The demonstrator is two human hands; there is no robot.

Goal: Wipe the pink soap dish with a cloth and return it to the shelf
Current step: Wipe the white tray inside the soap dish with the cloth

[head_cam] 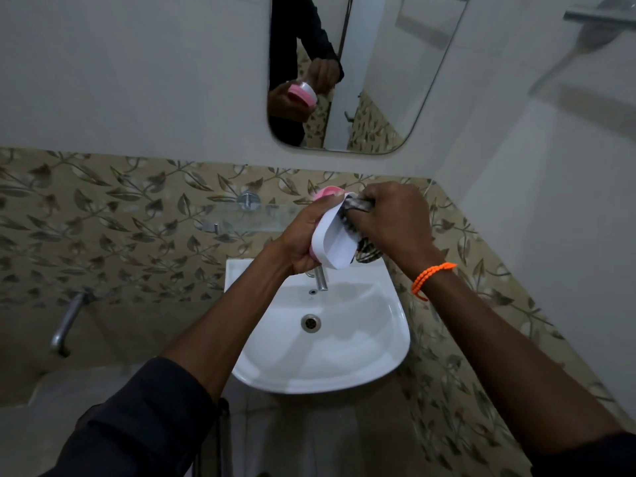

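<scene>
A white basin [344,359] is mounted against a wall of leaf-patterned tiles [103,235], with a chrome tap [321,278] at its back rim and a drain [310,322] in its bowl. A rounded mirror [378,80] is hung above. A second tap [67,321] is fixed low at the left.

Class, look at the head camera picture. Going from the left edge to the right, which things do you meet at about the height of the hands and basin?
Wall tap → left hand → soap dish → right hand → orange wristband.
</scene>
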